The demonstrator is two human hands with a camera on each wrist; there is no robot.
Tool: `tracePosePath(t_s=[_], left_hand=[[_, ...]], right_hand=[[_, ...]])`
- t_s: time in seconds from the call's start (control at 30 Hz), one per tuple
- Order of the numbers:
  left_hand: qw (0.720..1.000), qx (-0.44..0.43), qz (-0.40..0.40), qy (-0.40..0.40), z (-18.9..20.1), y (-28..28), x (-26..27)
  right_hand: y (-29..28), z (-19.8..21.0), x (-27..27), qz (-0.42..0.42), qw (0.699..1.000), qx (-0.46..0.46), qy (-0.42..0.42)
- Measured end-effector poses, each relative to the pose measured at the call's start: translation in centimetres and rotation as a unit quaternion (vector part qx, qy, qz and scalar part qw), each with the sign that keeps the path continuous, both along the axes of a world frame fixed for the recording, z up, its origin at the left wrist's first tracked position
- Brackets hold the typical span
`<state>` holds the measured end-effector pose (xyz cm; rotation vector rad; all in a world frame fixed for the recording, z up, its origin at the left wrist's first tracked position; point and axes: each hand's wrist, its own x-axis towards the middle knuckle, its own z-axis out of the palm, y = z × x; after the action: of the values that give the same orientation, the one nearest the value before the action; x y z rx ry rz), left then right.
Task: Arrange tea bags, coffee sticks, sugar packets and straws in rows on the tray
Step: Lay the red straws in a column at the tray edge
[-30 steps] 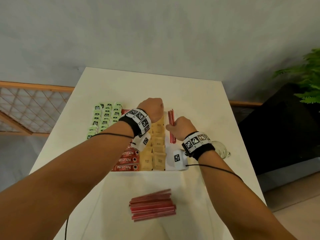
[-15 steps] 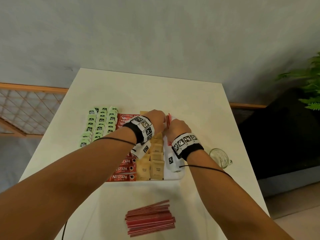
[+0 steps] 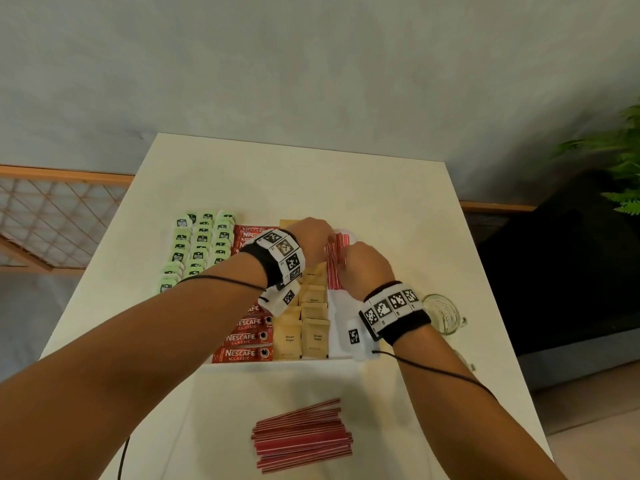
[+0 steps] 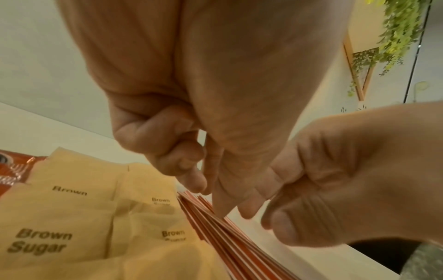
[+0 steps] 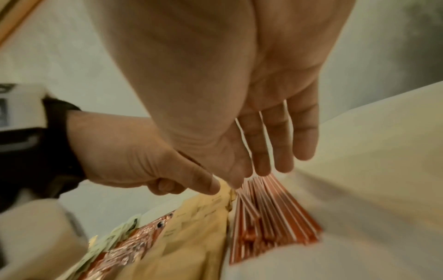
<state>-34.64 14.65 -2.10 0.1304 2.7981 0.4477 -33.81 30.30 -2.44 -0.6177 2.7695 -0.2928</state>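
Observation:
A white tray (image 3: 341,327) holds rows of green tea bags (image 3: 197,247), red coffee sticks (image 3: 242,337), brown sugar packets (image 3: 311,334) and, on its right side, a bundle of red straws (image 3: 336,265). Both hands meet over that bundle. My left hand (image 3: 318,240) has its fingers curled in, and its thumb tip (image 4: 223,210) presses on the straws (image 4: 227,236) beside the sugar packets. My right hand (image 3: 360,261) reaches down with fairly straight fingers (image 5: 261,161) that touch the far ends of the straws (image 5: 271,208). Neither hand lifts a straw.
A loose pile of red straws (image 3: 301,434) lies on the white table (image 3: 294,178) in front of the tray. A glass jar (image 3: 445,313) stands just right of the tray, close to my right wrist. A plant (image 3: 623,168) is off the table at right.
Both hands have drawn together over the tray's straws. The left hand slid right to the bundle and the right hand moved up along it, covering more of it.

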Motion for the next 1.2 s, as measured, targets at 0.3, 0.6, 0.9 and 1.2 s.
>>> tracePosePath(t_s=[0.3,0.6,0.9,1.2], left_hand=[[1.0,0.016,-0.001,-0.003,-1.4,0.1,0.2],[0.999,0.012,0.039,0.021,-2.3,0.3,-0.3],[0.999,0.002,0.028,0.018,-2.5,0.2,-0.5],[1.0,0.005,0.029,0.003,-1.8,0.1,0.2]], right_hand=[[1.2,-1.5,2.8,0.073,0.997,-0.013,-0.007],[1.5,-1.0,3.1,0.108,0.994,-0.001,0.007],[2.4,-1.2,2.9,0.102,0.994,0.042,0.025],[3.1,-1.1,2.7,0.083,0.995,0.05,0.022]])
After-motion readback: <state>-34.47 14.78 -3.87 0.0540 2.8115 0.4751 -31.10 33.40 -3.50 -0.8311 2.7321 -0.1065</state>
